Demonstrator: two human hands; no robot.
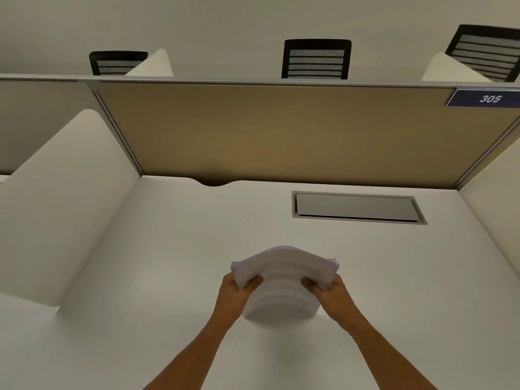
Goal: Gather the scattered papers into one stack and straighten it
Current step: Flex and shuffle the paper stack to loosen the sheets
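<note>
A thick stack of white printed papers (284,280) stands upright on its lower edge on the white desk (168,277), its top bowing away from me. My left hand (236,294) grips the stack's left side, thumb on the near face. On the right side my right hand (327,291) holds it the same way. The top edges of the sheets look slightly uneven. No loose sheets lie elsewhere on the desk.
A grey cable hatch (356,207) is set into the desk at the back right. A tan divider panel (281,130) closes the back, white side panels (56,206) flank the desk. Black chairs (316,59) stand beyond the divider.
</note>
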